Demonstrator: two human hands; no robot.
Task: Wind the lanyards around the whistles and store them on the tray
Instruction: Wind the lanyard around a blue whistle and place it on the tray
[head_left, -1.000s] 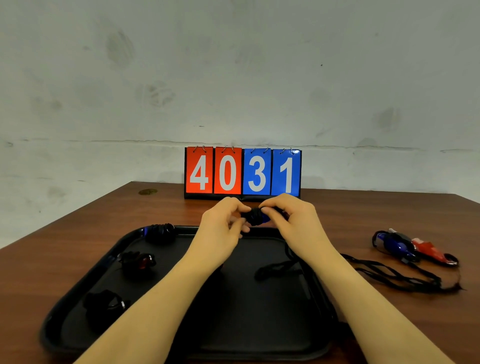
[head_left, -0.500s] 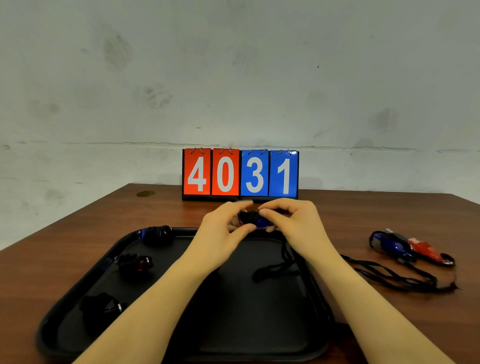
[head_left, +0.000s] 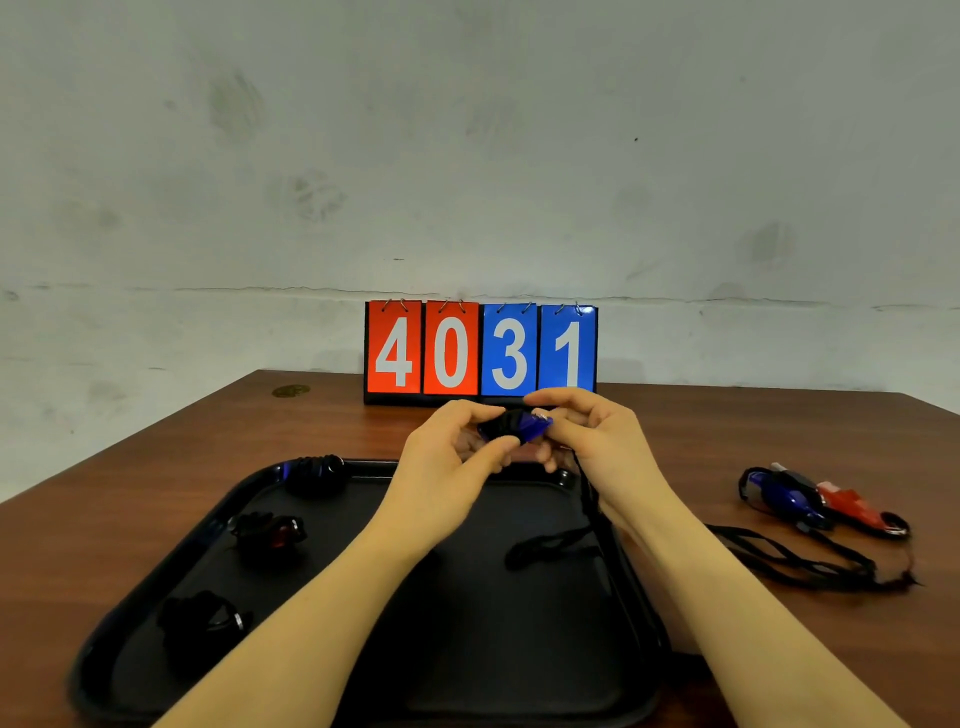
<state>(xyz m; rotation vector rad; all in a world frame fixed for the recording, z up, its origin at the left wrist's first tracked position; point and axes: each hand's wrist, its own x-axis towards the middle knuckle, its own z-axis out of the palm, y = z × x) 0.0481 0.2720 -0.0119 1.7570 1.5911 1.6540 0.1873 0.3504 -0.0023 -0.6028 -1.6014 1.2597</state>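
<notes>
Above the far rim of the black plastic tray (head_left: 156, 561), the left hand (head_left: 447, 467) and right hand (head_left: 597, 441) together pinch the small blue plastic whistle (head_left: 519, 427), its long axis lying crosswise between them; its loose black cord lanyard (head_left: 550, 545) trails down onto the tray nearer the right hand, so that hand looks better placed to feed the next turn.

Blue whistle (head_left: 524, 426), black lanyard (head_left: 550, 545), black tray (head_left: 467, 649), red-and-blue scoreboard (head_left: 480, 351), brown table (head_left: 779, 426).

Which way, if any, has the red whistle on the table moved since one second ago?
No. The red whistle lies beside the blue whistle, as far right of the scoreboard and the tray as before.
</notes>
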